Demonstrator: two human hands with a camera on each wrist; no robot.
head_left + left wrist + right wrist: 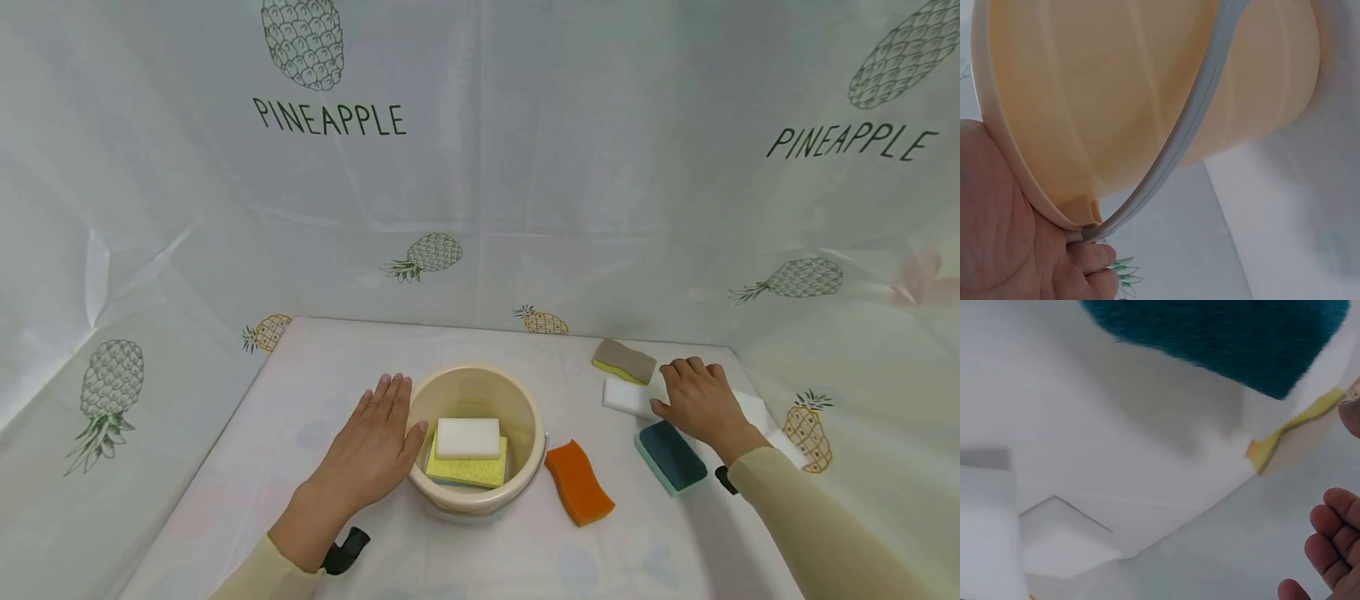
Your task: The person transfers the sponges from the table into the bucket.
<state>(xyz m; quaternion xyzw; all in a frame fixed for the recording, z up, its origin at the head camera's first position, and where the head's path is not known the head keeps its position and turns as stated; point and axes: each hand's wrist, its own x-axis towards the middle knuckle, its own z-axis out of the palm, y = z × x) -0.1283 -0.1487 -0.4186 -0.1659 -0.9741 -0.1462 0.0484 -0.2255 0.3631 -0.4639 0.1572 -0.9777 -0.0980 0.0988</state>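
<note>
My left hand point(372, 446) lies with straight fingers against the left rim of a cream bucket point(474, 390). The left wrist view shows its palm touching the rim beside the pivot of the grey handle point(1172, 147). Inside the bucket, a white sponge point(468, 438) sits on a yellow sponge point(465, 473). Over on the right, my right hand point(703, 402) hovers with loosely bent fingers and nothing in its grasp. Around it lie a white sponge point(625, 397), a grey-and-yellow sponge point(627, 360) and a dark teal sponge point(671, 457).
An orange wavy sponge point(579, 483) lies right of the bucket. More white pieces point(750, 410) are partly hidden behind the right hand and forearm. White sheeting point(480, 183) printed with pineapples encloses the table point(337, 350) at the back and sides.
</note>
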